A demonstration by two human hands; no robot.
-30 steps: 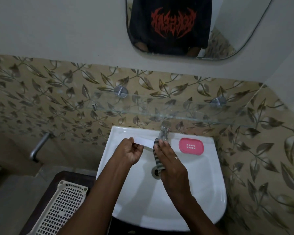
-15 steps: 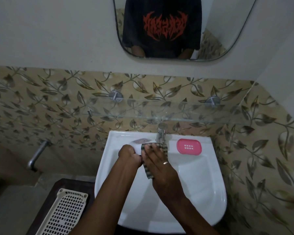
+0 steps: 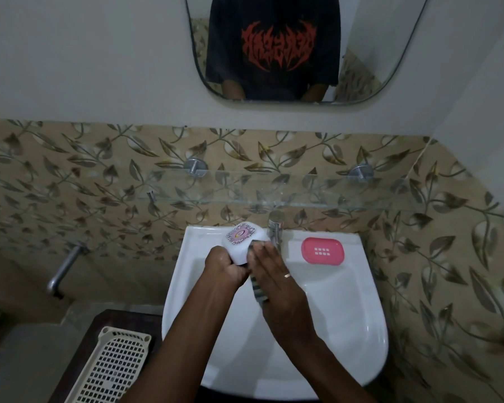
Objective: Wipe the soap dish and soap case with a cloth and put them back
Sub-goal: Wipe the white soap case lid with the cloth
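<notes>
Head view, single entry. Soap case (image 3: 243, 239): white, rounded, with a printed label on its upper face; held over the back of the sink (image 3: 361, 338), its lower end buried in the left hand (image 3: 226, 267), its long axis tilted up and away from that hand toward the tap (image 3: 275, 228). Left hand: fingers curled shut around the case's near end, a firm clamp by the look of it. Right hand (image 3: 277, 282): just to the right of the left, the two nearly touching; fingers extended and close together, pressing a striped cloth (image 3: 258, 289) flat against the case's right side (a tail of cloth hangs out below the palm). Judged step: wiping the case, the right hand doing the rubbing while the left steadies. Soap dish (image 3: 322, 251): pink, oval, with a grid of drain holes; lying flat on the sink ledge to the right of the right hand and beyond the tap, long axis running left to right, untouched and apart from both hands. Right hand is the nearer of the two to the dish, so the reach for it probably falls to that side, or the left sets the case down first.
</notes>
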